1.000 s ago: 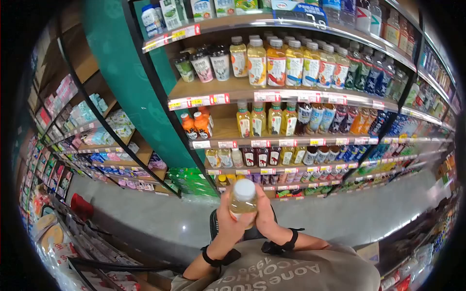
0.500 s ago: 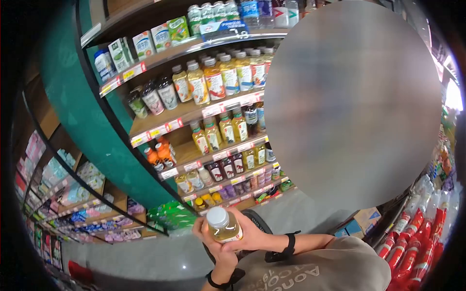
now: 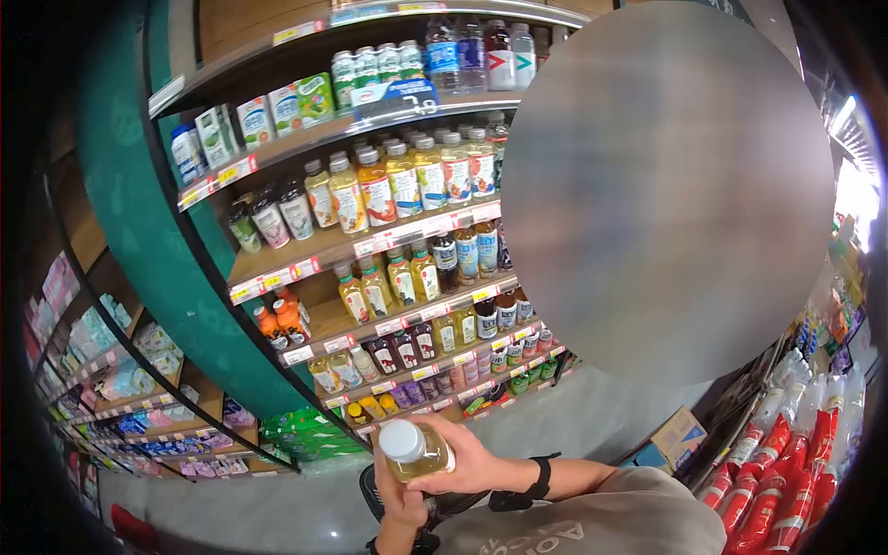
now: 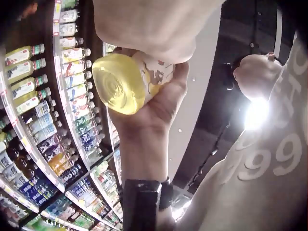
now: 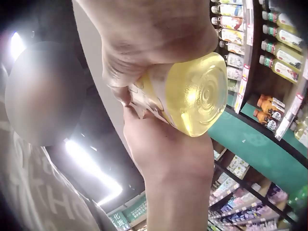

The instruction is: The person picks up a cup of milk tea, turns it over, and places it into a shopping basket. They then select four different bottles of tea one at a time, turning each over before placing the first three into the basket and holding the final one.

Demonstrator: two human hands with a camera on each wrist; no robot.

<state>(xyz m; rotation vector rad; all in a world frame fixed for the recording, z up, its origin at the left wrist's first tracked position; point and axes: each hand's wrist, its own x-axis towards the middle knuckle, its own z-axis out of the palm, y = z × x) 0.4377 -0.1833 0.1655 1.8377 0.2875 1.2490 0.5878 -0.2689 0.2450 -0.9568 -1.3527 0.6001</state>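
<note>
I hold a small bottle (image 3: 413, 450) of pale yellow drink with a white cap in front of my chest, tilted with the cap toward me. My left hand (image 3: 396, 488) grips it from below and behind. My right hand (image 3: 470, 458) wraps its side from the right, with a black band on that wrist. In the left wrist view the bottle's round yellow base (image 4: 117, 85) shows, cupped by the right hand (image 4: 159, 103). The right wrist view shows the same base (image 5: 195, 94) under my right hand (image 5: 144, 43), with the left forearm (image 5: 171, 168) below.
Shelves of bottled drinks (image 3: 388, 231) rise ahead, beside a green pillar (image 3: 148, 231). A person, blurred out (image 3: 675, 185), stands close on the right. Red bottles (image 3: 786, 462) and a cardboard box (image 3: 680, 435) sit low on the right. Grey floor (image 3: 592, 416) lies below.
The view has swung left and upward along the shelves, and a blurred person has come in at the right. Both hands keep hold of the bottle, now lower and tilted.
</note>
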